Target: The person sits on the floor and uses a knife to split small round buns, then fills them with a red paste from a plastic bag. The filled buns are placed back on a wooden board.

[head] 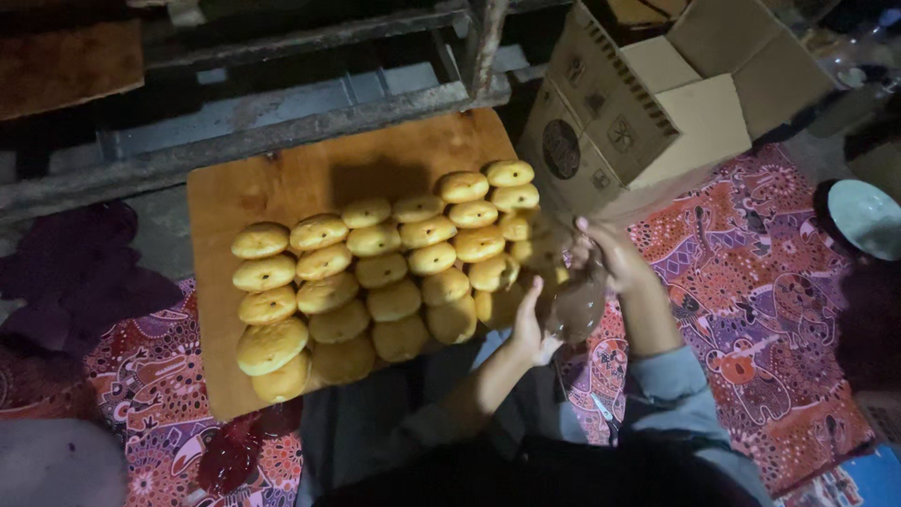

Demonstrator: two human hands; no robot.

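Observation:
A wooden board [282, 188] rests across my lap and carries several rows of round golden buns [375, 272]. At the board's right edge both hands hold a clear plastic bag [570, 305]. My left hand [531, 329] grips the bag's lower left side. My right hand [605, 252] pinches its upper right edge. Through the plastic I make out a bun or two, but how many are inside is unclear.
An open cardboard box [648, 113] stands tilted just beyond my right hand. A patterned red and purple cloth [760, 310] covers the floor. A pale round dish [865, 218] sits at the far right. A metal frame [282, 131] runs behind the board.

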